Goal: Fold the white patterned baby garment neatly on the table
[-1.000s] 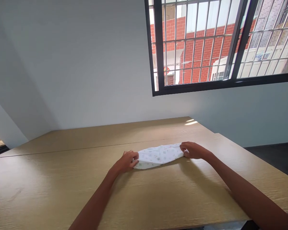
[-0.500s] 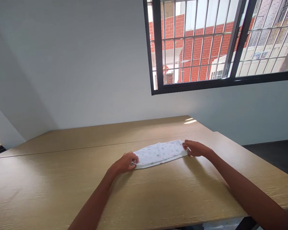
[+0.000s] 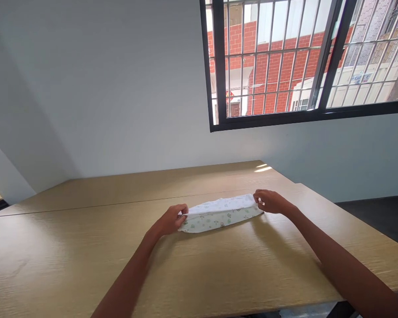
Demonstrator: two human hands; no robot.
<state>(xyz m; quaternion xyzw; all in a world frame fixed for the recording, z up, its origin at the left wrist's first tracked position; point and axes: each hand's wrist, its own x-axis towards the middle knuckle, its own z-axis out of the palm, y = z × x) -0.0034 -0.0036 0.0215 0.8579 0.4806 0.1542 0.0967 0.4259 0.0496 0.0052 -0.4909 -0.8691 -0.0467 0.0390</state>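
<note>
A small white cloth point(image 3: 220, 213) with a fine green print lies folded in a long strip on the wooden table point(image 3: 86, 247). My left hand point(image 3: 172, 219) pinches the strip's left end, fingers closed on the upper layer. At the right end, my right hand point(image 3: 270, 201) grips the fabric the same way. The upper layer is lifted a little off the lower one along the far edge. Both forearms reach in from the bottom of the view.
The table is made of two light wood tops joined by a seam point(image 3: 119, 204) running left to right. A white wall stands behind it, with a black-framed barred window point(image 3: 305, 62) at the upper right. Dark floor point(image 3: 378, 216) shows beyond the table's right edge.
Both hands have moved the cloth's near layer up and away from me, so the strip now shows a folded upper layer over the printed lower one.
</note>
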